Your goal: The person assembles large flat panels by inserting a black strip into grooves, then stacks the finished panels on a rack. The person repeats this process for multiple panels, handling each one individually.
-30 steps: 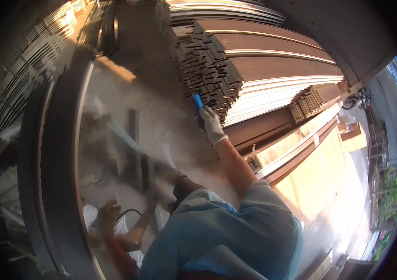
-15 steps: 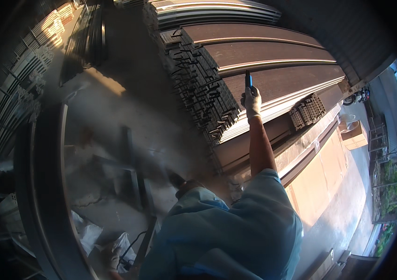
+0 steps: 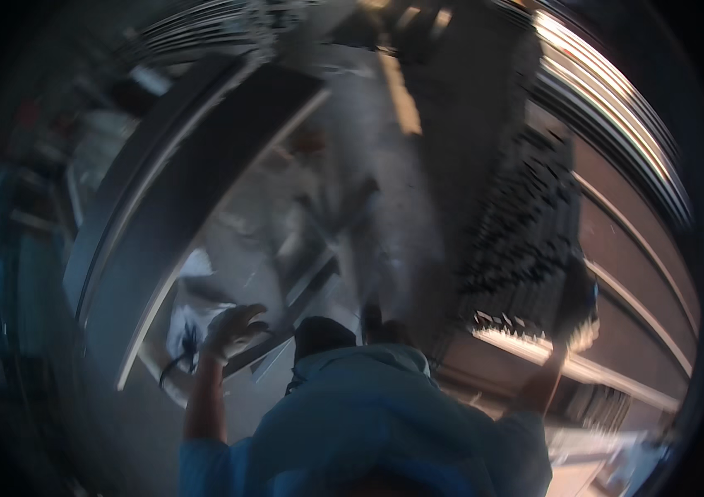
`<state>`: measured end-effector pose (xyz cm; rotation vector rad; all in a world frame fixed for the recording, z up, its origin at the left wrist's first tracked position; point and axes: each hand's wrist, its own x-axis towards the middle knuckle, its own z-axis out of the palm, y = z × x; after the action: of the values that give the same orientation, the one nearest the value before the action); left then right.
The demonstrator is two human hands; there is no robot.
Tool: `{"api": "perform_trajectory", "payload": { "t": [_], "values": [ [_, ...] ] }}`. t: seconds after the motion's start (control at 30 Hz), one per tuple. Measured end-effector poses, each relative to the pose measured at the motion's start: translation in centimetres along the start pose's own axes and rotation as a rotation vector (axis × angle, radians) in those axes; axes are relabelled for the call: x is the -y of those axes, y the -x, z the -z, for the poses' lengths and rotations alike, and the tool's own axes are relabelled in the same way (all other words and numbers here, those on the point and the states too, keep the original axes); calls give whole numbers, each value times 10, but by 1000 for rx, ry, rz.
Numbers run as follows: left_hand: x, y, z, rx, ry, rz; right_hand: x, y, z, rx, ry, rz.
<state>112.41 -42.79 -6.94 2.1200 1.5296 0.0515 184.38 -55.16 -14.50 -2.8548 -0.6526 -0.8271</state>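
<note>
My left hand (image 3: pixel 236 330) is raised at the lower left beside a white plastic bag (image 3: pixel 185 319). Its fingers are curved and apart, with nothing visible in them. Over on the right, my right hand (image 3: pixel 581 335) is a pale smear at the end corner of a stack of brown boards (image 3: pixel 629 236). Motion blur hides its fingers and anything in them. Long dark panels (image 3: pixel 228 161) with light edges lie slantwise beyond my left hand.
Dark strips (image 3: pixel 310 277) lie across the grey floor between the panels and the stack. Jagged board ends (image 3: pixel 517 219) line the stack's near side. More long light profiles (image 3: pixel 608 74) are piled at the far right, others (image 3: pixel 203 29) at the far left.
The view has swung left, so the stack now sits farther right. My left hand has come up into clear view. My right hand, earlier gripping a black and blue handheld tool, is now blurred.
</note>
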Motion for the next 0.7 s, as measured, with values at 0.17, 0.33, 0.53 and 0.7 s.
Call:
{"api": "perform_trajectory", "payload": {
  "t": [0.17,0.33,0.53,0.7],
  "values": [
    [-19,0,32,-212,181,40,14,-10,-9,34,31,-75],
    [-9,13,66,-474,341,179,102,-36,9,95,-437,95],
    [80,40,100,-971,787,77,291,-9,72,133,-1042,616],
    [190,97,140,-1181,415,406,439,23,146,383,-1380,738]
  ]
}}
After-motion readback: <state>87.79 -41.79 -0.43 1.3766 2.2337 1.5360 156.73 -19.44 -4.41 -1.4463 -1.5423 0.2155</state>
